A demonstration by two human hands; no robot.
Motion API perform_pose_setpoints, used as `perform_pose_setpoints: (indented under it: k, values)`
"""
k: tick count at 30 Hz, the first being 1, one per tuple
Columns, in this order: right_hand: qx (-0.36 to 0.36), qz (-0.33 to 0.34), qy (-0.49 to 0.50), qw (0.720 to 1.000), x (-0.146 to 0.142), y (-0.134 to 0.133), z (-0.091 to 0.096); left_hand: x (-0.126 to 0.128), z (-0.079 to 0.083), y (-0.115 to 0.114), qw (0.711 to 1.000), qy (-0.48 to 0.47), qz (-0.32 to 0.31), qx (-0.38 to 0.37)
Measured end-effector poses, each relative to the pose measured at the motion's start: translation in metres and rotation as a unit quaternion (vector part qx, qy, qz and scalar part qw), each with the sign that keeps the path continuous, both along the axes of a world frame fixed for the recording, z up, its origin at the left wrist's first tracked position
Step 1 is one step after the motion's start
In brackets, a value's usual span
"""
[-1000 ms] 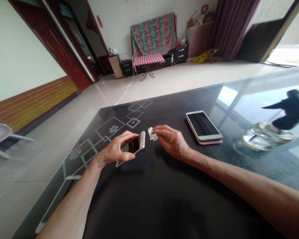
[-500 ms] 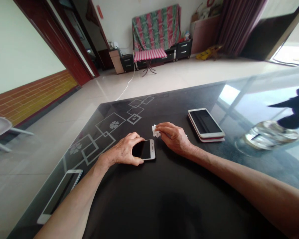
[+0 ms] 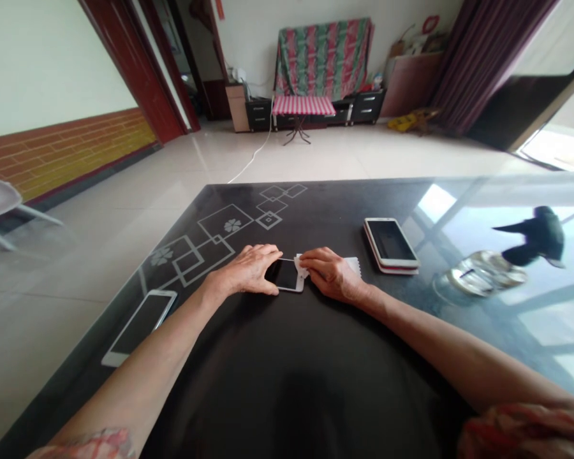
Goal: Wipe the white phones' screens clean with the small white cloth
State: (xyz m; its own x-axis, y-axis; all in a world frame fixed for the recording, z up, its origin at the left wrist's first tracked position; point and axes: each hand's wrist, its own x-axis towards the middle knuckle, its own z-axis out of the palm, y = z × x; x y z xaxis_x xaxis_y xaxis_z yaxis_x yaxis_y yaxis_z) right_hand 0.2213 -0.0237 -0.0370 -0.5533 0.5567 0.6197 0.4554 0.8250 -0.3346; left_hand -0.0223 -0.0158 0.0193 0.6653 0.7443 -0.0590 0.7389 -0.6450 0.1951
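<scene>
A small white-framed phone [image 3: 287, 275] lies face up on the black glass table [image 3: 316, 382]. My left hand [image 3: 249, 271] rests over its left end, fingers curled round its edges and holding it down. My right hand [image 3: 332, 274] is closed on a small white wipe [image 3: 300, 264], whose tip touches the phone's right end. Part of the white wipe also shows behind my right knuckles.
Two stacked white phones [image 3: 391, 244] lie to the right. Another white phone [image 3: 140, 325] lies at the table's left edge. A glass ashtray [image 3: 481, 277] sits at the right, beside a dark reflection. The far room has a tiled floor and a covered cabinet.
My left hand has laid the tilted phone flat on the table and holds it there. My right hand with the wipe has moved in to the phone's right end.
</scene>
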Motion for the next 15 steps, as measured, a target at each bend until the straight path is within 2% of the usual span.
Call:
perform_pose_setpoints:
  k: [3, 6, 9, 15]
  values:
    - [0.009, 0.005, -0.015, 1.000, 0.000, 0.000, -0.004, -0.021, -0.005, -0.016, 0.995, -0.026, 0.082, 0.056]
    - [0.018, 0.001, -0.019, 1.000, -0.001, 0.002, -0.005, -0.039, -0.016, -0.032, 0.981, -0.074, 0.164, 0.071]
    - [0.023, 0.001, -0.043, 0.999, -0.003, 0.002, -0.001, -0.045, -0.030, -0.039, 0.971, -0.142, 0.183, 0.063]
    - [0.031, -0.014, -0.103, 0.994, -0.008, -0.003, 0.012, -0.039, -0.050, -0.036, 0.941, -0.210, 0.238, 0.119]
